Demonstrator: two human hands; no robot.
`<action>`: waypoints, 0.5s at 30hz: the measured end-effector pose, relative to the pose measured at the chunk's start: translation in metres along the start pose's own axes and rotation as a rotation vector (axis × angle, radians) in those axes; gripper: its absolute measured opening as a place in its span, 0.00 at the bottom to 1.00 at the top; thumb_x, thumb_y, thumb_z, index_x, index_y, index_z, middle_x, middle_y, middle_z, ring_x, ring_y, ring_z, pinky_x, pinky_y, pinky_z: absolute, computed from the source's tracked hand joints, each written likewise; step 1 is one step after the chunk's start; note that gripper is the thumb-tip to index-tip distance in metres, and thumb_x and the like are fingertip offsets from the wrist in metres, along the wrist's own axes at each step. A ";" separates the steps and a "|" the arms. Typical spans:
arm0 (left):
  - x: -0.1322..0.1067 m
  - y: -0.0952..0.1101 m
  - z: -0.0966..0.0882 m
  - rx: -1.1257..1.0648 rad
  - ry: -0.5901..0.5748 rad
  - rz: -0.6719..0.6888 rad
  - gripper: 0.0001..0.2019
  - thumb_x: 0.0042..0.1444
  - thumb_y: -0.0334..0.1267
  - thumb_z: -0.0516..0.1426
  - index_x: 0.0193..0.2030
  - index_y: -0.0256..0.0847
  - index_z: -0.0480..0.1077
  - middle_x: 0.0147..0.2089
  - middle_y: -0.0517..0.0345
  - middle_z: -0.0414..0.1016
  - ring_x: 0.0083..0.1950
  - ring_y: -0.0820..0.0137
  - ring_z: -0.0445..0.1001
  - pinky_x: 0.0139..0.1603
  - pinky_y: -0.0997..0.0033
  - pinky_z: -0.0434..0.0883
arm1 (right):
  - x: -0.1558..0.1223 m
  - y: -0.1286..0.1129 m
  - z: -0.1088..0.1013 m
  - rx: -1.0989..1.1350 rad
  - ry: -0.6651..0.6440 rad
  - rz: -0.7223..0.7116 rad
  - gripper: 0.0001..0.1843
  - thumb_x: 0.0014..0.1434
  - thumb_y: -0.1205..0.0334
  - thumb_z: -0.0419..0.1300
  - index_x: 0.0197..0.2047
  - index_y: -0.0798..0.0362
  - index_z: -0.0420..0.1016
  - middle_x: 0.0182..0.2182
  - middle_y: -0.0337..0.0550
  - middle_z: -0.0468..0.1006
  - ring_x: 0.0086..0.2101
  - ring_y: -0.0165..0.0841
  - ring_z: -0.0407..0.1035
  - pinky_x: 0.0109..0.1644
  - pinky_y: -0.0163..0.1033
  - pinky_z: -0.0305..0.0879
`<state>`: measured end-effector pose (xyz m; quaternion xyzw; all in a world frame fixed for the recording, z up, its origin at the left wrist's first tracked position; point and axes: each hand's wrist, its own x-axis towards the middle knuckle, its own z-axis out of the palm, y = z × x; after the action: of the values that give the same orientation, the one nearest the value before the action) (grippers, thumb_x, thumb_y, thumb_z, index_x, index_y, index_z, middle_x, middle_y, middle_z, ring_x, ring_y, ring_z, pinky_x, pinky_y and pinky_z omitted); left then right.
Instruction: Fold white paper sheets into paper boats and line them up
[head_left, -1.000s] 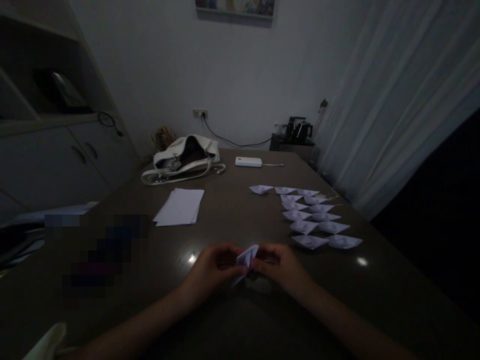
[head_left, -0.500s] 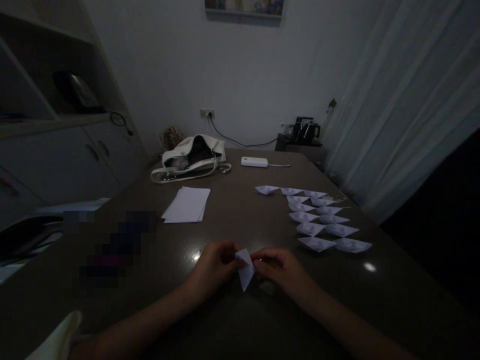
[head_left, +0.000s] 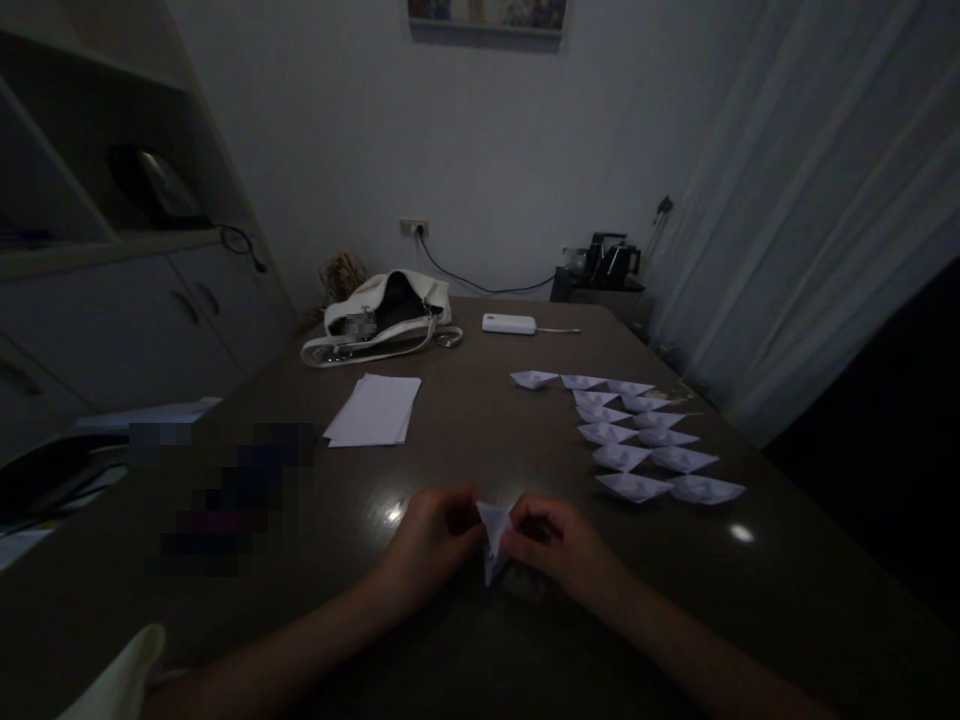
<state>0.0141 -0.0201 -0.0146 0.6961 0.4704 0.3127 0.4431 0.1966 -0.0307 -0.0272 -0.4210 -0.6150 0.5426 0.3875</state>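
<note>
A small piece of folded white paper is held upright between my two hands, just above the table's near part. My left hand pinches its left side between thumb and fingers. On the opposite side, the thumb and fingertips of my right hand grip it too. The paper's lower end narrows to a point, and its top looks spread apart. Several folded paper boats stand in two rows to the right, beyond my right hand. A stack of white paper sheets lies beyond my left hand.
On the brown table, a white handbag lies at the far left. Near the far edge is a white power bank with a short cable. A blurred dark patch covers something at the left. A black kettle stands behind the table.
The folded paper has turned and opened from a flat diamond into a narrower, spread shape. My right hand has shifted slightly, with its fingers closer around the paper.
</note>
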 end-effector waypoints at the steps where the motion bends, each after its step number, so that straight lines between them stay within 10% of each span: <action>1: 0.000 0.000 0.000 -0.013 -0.008 0.006 0.03 0.49 0.31 0.55 0.28 0.36 0.70 0.26 0.58 0.73 0.30 0.68 0.72 0.28 0.75 0.65 | 0.000 0.000 0.000 -0.006 -0.016 -0.010 0.12 0.49 0.54 0.67 0.27 0.54 0.74 0.24 0.36 0.70 0.27 0.28 0.64 0.32 0.34 0.59; 7: -0.003 0.007 0.002 -0.166 0.150 0.159 0.05 0.49 0.31 0.58 0.31 0.39 0.64 0.30 0.61 0.68 0.30 0.72 0.70 0.27 0.77 0.68 | 0.002 -0.001 -0.003 0.120 0.079 0.097 0.16 0.49 0.49 0.66 0.27 0.55 0.76 0.20 0.35 0.66 0.22 0.25 0.59 0.26 0.32 0.52; 15: -0.008 0.009 -0.006 0.165 0.162 0.520 0.07 0.52 0.29 0.62 0.39 0.39 0.74 0.32 0.57 0.75 0.30 0.72 0.73 0.31 0.76 0.70 | 0.004 0.003 -0.005 0.437 0.098 0.286 0.19 0.42 0.50 0.71 0.26 0.57 0.74 0.17 0.32 0.65 0.19 0.21 0.57 0.23 0.30 0.49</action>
<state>0.0095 -0.0271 -0.0045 0.7998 0.3341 0.4311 0.2507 0.1999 -0.0254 -0.0298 -0.4358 -0.3979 0.6908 0.4178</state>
